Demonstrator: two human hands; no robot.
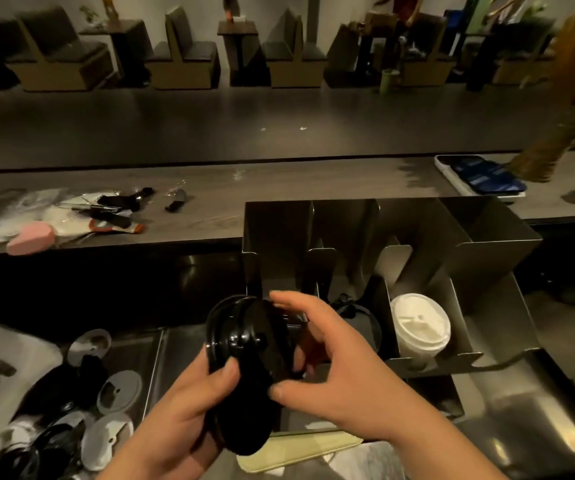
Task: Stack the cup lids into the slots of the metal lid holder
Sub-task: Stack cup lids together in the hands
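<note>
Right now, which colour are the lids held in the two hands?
The lids are black, in the head view.

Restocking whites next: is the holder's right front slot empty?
Not empty: a stack of white lids lies in that slot of the metal holder.

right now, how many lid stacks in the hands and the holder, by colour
black: 2, a held stack in the left hand and right hand, a slot stack in the holder
white: 1, white stack in the holder
total: 3
</note>
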